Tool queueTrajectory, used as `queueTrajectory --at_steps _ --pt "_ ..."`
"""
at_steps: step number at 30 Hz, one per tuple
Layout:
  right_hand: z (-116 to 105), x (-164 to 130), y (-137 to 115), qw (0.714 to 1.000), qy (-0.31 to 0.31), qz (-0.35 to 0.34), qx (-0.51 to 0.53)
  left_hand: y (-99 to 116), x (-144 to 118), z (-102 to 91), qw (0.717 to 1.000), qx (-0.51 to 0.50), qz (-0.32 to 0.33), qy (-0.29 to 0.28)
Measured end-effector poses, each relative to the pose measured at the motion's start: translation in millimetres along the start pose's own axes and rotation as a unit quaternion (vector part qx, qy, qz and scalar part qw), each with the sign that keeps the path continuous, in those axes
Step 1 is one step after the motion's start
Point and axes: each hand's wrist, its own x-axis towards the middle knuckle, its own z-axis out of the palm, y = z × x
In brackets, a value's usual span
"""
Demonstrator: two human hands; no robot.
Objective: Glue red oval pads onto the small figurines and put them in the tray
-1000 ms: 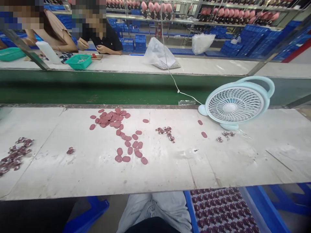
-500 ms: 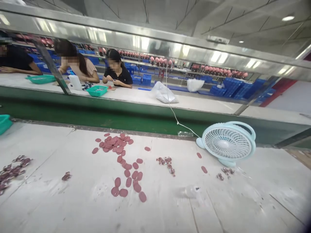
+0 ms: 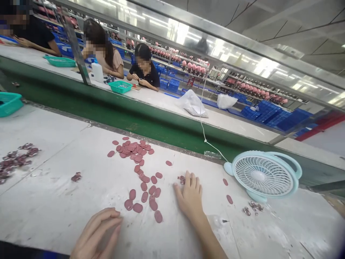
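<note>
From where I stand, the right hand [image 3: 191, 197], thumb and fingers apart, is nearer the maroon-and-silver pieces [image 3: 180, 178], at its eleven o'clock; the left hand [image 3: 98, 230], likewise parted, is at their eight

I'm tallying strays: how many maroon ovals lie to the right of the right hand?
2. One maroon oval lies left of the fan; the other maroon oval lies nearer the person. Any under the right hand would be hidden.

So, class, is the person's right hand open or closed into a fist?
Open: the right hand shows its back, fingers extended and thumb apart. It partly covers small brown pieces; whether it touches them is unclear.
</note>
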Motion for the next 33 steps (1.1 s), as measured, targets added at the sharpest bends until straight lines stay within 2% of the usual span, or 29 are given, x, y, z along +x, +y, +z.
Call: queueTrajectory --at_steps 3,8,12,15,17,18,19,20,21,23,26,27,28,29,31,33 --pt "5 1 -6 0.999 -0.015 -0.034 -0.004 4 3 4.2 1.0 -0.026 -0.005 -0.015" --pt "4 -33 -4 0.995 -0.052 -0.09 -0.002 16 8 11.4 0.995 -0.077 -0.001 -0.057" --pt "0 -71 5 0.991 -0.066 -0.112 0.026 33 24 18.2 0.983 -0.09 0.042 -0.152" --pt "-12 -101 12 0.982 -0.02 -0.133 0.133 49 38 34.8 0.967 -0.049 0.101 -0.228" --pt "-22 -123 19 0.954 0.042 -0.093 0.282 56 44 48.5 0.954 0.0 0.146 -0.261" --pt "-27 -134 24 0.913 0.052 -0.045 0.402 57 46 54.8 0.947 0.025 0.172 -0.271" --pt "-30 -143 29 0.844 0.04 0.017 0.535 57 48 60.1 0.939 0.048 0.196 -0.279" --pt "-31 -150 36 0.755 0.009 0.078 0.65 57 51 64.2 0.931 0.066 0.216 -0.287" --pt "-31 -156 42 0.653 -0.035 0.133 0.745 56 54 67.2 0.923 0.078 0.231 -0.297" --pt "-28 -158 56 0.424 -0.109 0.202 0.876 53 62 70.5 0.909 0.089 0.243 -0.327" --pt "-20 -146 70 0.073 -0.106 0.241 0.962 51 75 71.5 0.893 0.079 0.237 -0.376" --pt "-18 -140 72 -0.02 -0.101 0.241 0.965 51 79 71.2 0.888 0.07 0.232 -0.39" --pt "-17 -134 73 -0.071 -0.098 0.237 0.964 52 82 70.7 0.885 0.061 0.225 -0.402" --pt "-17 -128 73 -0.096 -0.098 0.233 0.963 54 85 69.8 0.884 0.056 0.214 -0.412" --pt "-17 -119 72 -0.112 -0.099 0.224 0.963 57 89 66.6 0.884 0.057 0.188 -0.424" --pt "-19 -114 72 -0.115 -0.097 0.227 0.962 60 93 62.5 0.886 0.067 0.161 -0.431"
